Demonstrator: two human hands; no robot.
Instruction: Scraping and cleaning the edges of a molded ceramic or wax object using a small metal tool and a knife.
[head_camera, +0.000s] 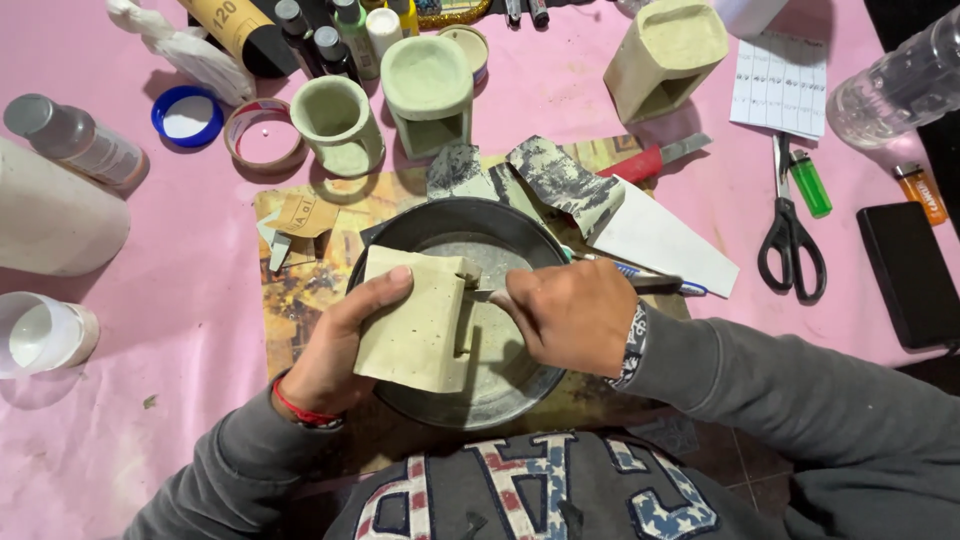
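We hold the pale block (418, 318) over the pan (400, 232) at the table's near edge — left hand (335, 350) clamped on it, right hand (570, 318) gripping a blade (480, 294) — which could slip and gouge it.

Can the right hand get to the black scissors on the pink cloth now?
Probably not at once: the right hand is closed around a thin tool. The scissors lie in the open on its side, with nothing between.
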